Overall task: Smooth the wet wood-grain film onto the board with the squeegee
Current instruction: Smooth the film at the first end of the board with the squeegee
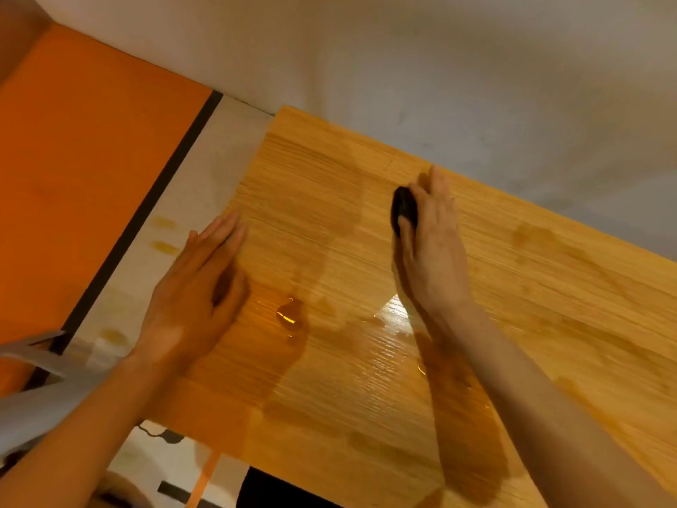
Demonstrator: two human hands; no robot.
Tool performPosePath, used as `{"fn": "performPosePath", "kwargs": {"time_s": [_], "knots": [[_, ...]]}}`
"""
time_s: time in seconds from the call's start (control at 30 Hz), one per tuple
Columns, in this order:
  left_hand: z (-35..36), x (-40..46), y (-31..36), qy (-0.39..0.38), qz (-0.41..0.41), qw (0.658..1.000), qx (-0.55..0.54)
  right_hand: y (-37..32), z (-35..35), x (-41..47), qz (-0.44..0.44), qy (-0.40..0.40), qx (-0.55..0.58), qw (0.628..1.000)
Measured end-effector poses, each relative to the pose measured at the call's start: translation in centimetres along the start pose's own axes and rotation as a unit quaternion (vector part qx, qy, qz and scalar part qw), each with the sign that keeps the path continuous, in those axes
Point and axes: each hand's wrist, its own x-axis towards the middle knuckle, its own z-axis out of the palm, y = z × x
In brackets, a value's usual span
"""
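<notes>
One squeegee [404,210] sits under the right hand [432,247] on the film [329,361].

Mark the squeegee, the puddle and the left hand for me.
squeegee [403,209]: head view, dark body showing beside the right hand's fingers.
puddle [289,315]: head view, glossy middle of the pool.
left hand [199,284]: head view, back of the hand.

Two hands [198,287], one squeegee [403,210], one film-covered board [366,379].

Tan wood-grain film [329,214], black squeegee [404,210], orange panel [84,159].
</notes>
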Motion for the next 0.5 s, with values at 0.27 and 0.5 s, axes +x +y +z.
{"fn": "performPosePath", "kwargs": {"time_s": [0.27, 0.5], "knots": [[-0.1, -2.5, 0.3, 0.009, -0.034, 0.999, -0.003, -4.0, 1.8, -10.4, -0.131, -0.047, -0.001, 0.990], [0.4, -10.6, 0.5, 0.045, -0.103, 0.993, -0.031, -1.1, 0.1, -1.6, -0.017, 0.010, 0.019, 1.000]]}}
